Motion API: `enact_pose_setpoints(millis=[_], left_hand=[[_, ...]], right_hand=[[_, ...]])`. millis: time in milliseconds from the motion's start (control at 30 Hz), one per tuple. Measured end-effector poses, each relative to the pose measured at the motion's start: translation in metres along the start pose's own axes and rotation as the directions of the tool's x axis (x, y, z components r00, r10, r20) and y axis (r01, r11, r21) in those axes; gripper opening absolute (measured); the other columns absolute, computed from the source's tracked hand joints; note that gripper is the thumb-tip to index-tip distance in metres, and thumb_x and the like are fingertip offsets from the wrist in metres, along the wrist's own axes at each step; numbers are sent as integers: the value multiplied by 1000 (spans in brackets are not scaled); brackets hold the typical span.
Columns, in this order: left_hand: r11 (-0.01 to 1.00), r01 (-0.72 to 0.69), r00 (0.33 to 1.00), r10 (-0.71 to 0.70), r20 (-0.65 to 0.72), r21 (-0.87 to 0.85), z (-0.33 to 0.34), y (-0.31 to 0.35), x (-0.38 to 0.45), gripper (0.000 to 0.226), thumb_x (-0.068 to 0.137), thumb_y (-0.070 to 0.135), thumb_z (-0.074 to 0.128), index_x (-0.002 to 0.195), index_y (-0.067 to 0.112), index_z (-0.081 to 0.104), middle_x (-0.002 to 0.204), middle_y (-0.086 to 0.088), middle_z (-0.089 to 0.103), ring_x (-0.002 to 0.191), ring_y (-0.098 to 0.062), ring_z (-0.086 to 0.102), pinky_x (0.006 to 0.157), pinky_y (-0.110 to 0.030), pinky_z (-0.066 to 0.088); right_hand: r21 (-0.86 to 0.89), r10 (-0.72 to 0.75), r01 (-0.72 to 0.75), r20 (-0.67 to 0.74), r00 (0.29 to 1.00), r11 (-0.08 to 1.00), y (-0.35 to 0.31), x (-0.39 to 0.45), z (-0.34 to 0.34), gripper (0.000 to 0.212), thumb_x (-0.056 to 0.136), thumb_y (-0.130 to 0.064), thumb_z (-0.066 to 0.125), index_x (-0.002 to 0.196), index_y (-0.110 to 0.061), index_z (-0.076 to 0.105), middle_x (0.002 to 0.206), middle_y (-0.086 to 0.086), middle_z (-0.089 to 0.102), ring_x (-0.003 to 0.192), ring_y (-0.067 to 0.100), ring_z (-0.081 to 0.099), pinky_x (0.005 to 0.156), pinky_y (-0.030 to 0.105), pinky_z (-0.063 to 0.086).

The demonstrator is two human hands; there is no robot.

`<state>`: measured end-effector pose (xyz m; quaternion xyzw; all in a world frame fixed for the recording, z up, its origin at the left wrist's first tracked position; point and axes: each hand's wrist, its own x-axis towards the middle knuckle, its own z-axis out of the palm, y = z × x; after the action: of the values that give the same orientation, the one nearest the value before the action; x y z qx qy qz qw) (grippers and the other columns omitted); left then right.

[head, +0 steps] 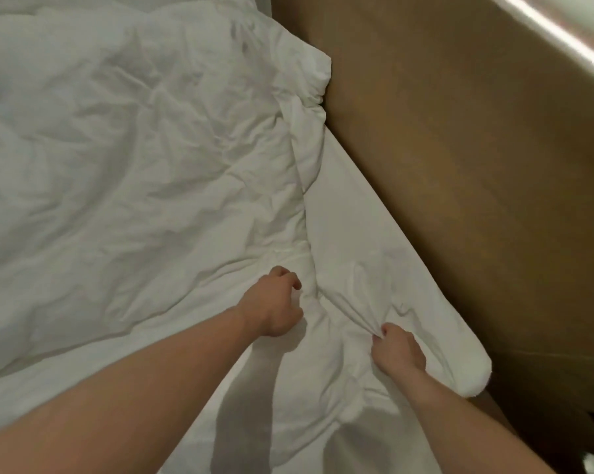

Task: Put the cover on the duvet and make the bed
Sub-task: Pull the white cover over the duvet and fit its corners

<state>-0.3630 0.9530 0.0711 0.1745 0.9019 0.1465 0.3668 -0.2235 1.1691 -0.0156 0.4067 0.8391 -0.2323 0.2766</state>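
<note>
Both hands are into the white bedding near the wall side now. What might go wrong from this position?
1. The right hand pinches only a small bunch of the crumpled white fabric cover; a hard pull may slip it from the fingers.
2. The smooth white padded edge lies along the brown wall panel, so it may drag or snag there.
3. The left hand grips a fold close by; uneven pulls may twist the layers.

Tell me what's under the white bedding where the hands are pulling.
Only white fabric shows: the right hand pinches a gathered fold, the left hand grips the bedding beside it. Whatever lies beneath is covered; brown floor shows past the edge.
</note>
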Motion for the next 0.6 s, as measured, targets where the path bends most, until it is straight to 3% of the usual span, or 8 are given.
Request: enact_pose_setpoints(millis=[100, 200, 267, 367, 433, 500, 533, 600], left_hand=[[999, 11, 1000, -11, 2, 46, -3, 22, 9, 52, 92, 38, 59, 141, 22, 49, 147, 2, 40, 124, -23, 51, 99, -37, 48], [986, 62, 997, -70, 42, 152, -4, 41, 1, 67, 82, 51, 62, 140, 21, 46, 138, 0, 44, 120, -25, 52, 95, -41, 49], [971, 126, 991, -134, 29, 204, -3, 47, -8, 73, 78, 60, 63, 136, 19, 44, 132, -1, 46, 117, -27, 53, 92, -42, 50], [948, 169, 986, -164, -40, 271, -3, 38, -16, 34, 92, 40, 56, 118, 18, 54, 117, -3, 57, 106, -28, 60, 86, -41, 51], [922, 155, 987, -157, -22, 356, -6, 24, -18, 13, 96, 28, 54, 102, 20, 63, 105, -2, 64, 96, -26, 65, 80, -35, 52], [920, 142, 989, -142, -26, 365, -7, 12, -18, 11, 95, 25, 54, 92, 23, 64, 99, 0, 64, 90, -24, 65, 73, -32, 47], [927, 133, 991, -128, -37, 351, -8, 6, -17, 12, 95, 26, 53, 90, 23, 63, 99, 1, 62, 89, -23, 64, 72, -32, 45], [947, 115, 993, -104, -52, 301, -9, -1, -13, 14, 95, 30, 52, 94, 24, 64, 102, 2, 57, 90, -22, 61, 71, -32, 44]], right_hand=[[441, 160, -42, -234, 959, 896, 8, -10, -39, 17, 96, -17, 47, 88, -5, 56, 92, 10, 64, 81, 30, 56, 78, 38, 48], [857, 569, 26, -364, 737, 514, 29, -28, -82, 25, 97, -22, 47, 109, -6, 62, 107, 13, 64, 94, 31, 58, 86, 40, 47], [949, 751, 165, -315, 581, 270, 52, -39, -105, 30, 92, -26, 45, 114, -12, 58, 98, 15, 68, 81, 31, 65, 73, 43, 56], [988, 786, 151, -104, 610, 13, 96, -57, -111, 18, 93, -23, 44, 111, -21, 44, 85, 1, 57, 65, 17, 57, 59, 25, 45], [987, 699, -157, 83, 710, 42, 125, -59, -83, 16, 95, -14, 52, 109, -17, 48, 102, 7, 60, 77, 20, 60, 62, 27, 49], [900, 614, -420, 267, 743, 117, 131, -53, -52, 45, 90, -12, 59, 133, -6, 47, 128, 18, 58, 95, 32, 65, 66, 36, 56], [863, 610, -471, 277, 743, 182, 119, -52, -44, 66, 87, -19, 64, 146, -7, 37, 139, 20, 51, 107, 36, 64, 76, 42, 59], [801, 595, -393, 58, 802, 452, 73, -53, -44, 89, 88, -24, 71, 157, -8, 18, 154, 20, 34, 129, 38, 51, 104, 42, 48]])
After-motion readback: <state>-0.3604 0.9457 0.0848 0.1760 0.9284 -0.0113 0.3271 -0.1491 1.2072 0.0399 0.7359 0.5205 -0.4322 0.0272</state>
